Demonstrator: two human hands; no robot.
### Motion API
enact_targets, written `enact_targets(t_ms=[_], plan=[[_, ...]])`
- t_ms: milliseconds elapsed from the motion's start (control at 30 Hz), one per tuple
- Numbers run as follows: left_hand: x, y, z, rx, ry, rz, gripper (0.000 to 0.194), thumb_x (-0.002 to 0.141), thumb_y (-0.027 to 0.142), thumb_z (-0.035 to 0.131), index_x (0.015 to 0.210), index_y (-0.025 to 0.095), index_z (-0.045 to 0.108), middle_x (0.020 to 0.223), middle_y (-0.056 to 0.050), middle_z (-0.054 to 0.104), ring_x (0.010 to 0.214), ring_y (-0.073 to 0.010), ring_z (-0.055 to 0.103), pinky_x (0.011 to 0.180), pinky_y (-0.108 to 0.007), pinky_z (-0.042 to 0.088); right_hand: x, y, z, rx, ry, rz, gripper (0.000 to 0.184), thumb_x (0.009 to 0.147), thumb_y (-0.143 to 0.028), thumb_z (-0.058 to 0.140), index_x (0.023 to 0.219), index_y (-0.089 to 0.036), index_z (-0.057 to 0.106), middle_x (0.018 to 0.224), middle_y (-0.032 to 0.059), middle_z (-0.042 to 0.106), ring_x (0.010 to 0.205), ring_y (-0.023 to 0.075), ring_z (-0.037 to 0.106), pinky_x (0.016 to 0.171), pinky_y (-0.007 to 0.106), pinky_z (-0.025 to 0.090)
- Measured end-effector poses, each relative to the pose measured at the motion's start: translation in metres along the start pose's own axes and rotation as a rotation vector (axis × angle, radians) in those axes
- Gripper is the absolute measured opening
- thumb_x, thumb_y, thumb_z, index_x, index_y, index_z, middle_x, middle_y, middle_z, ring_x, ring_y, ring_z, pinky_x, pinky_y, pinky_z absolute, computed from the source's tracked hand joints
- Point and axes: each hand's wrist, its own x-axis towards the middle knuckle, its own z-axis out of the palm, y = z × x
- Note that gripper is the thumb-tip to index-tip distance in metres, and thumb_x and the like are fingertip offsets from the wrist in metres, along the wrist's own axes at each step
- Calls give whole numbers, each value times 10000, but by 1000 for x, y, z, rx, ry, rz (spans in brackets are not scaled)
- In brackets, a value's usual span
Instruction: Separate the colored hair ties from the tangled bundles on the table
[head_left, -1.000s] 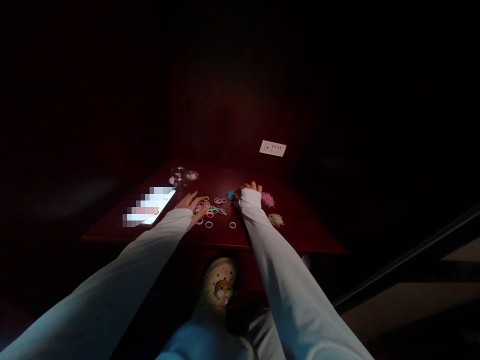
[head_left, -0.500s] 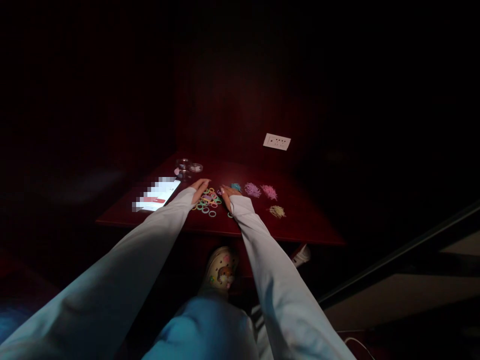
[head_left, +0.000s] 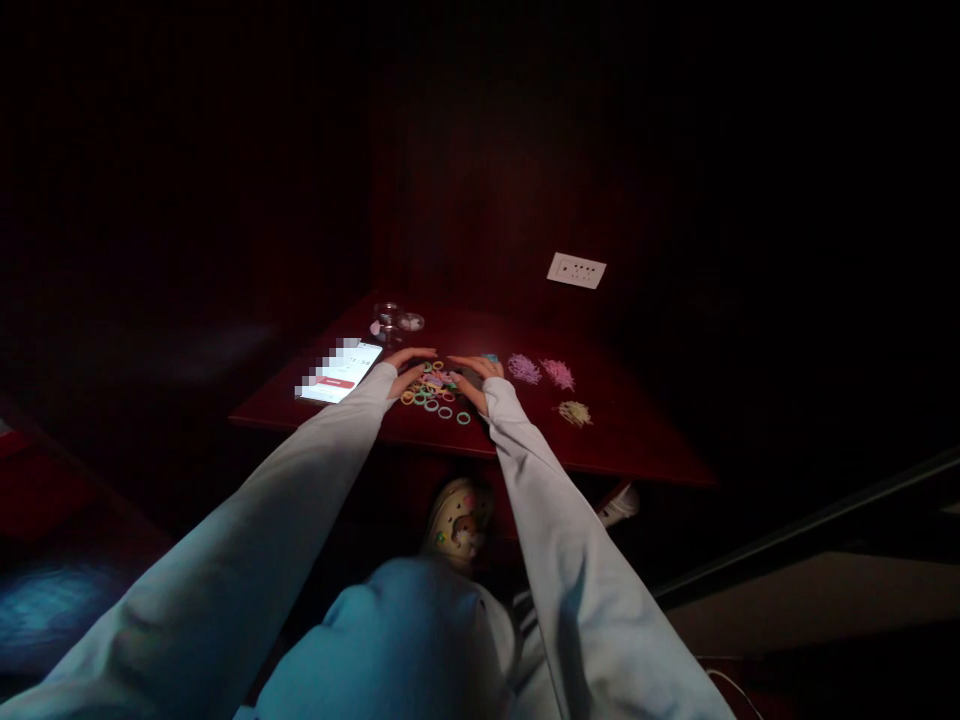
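Note:
A scatter of small coloured elastic rings [head_left: 433, 396] lies on a dark red table [head_left: 645, 450]. My left hand [head_left: 409, 368] rests at the left side of the scatter, fingers stretched out towards the middle. My right hand [head_left: 474, 375] lies at its right side, fingers extended over the rings; whether they pinch one is too dim to tell. Sorted little heaps sit to the right: a purple heap [head_left: 523, 368], a pink heap [head_left: 559, 374] and a yellowish heap [head_left: 574, 412]. A bit of a teal heap [head_left: 491, 357] peeks out behind my right hand.
A lit phone [head_left: 341, 370] lies left of my left hand. A small clear jar with its lid [head_left: 394, 322] stands at the table's back. A white wall socket [head_left: 576, 270] is behind. Below the table are my knee and a decorated clog [head_left: 457, 518].
My right hand has come left from the teal heap to the loose rings. My left hand stays at the scatter's left side. The camera has shifted, so the table sits further right and higher.

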Motion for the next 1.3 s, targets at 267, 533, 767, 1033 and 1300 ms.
enact_targets(t_ms=[267,533,767,1033,1300], plan=[[4,1,2,-66,121,-126,364,714,176,492,974,218,743,1114,-82,817,1170,-287,744,1169,-515,540,-7,-11,0,9,-151,-79,284,1024,-405,664,1252,-301,799,1324,29,761,1247,193,658,1131,321,477],[0,2,8,61,179,-90,323,690,181,506,885,221,761,1045,-76,784,1073,-279,747,1099,-482,594,-4,-2,3,199,-29,62,362,957,-599,690,1011,-267,824,1058,34,802,1010,206,719,940,316,554],[-4,0,3,74,95,-77,336,698,167,504,898,235,766,1074,-53,793,1069,-260,747,1032,-447,615,12,18,23,490,106,273,512,801,-731,757,914,-231,753,796,30,730,724,171,651,703,291,542],[-7,4,-3,220,10,-9,271,839,221,589,1001,236,805,1149,-72,769,1127,-276,706,1077,-448,562,10,28,27,389,91,264,548,831,-758,707,986,-235,756,880,36,753,789,170,656,753,289,542],[-15,8,0,415,-169,194,123,892,337,750,976,303,834,1279,-18,757,1206,-260,630,1133,-421,472,3,29,14,100,65,44,283,881,-462,783,1108,-301,829,1097,47,783,1079,258,646,1017,402,516]])
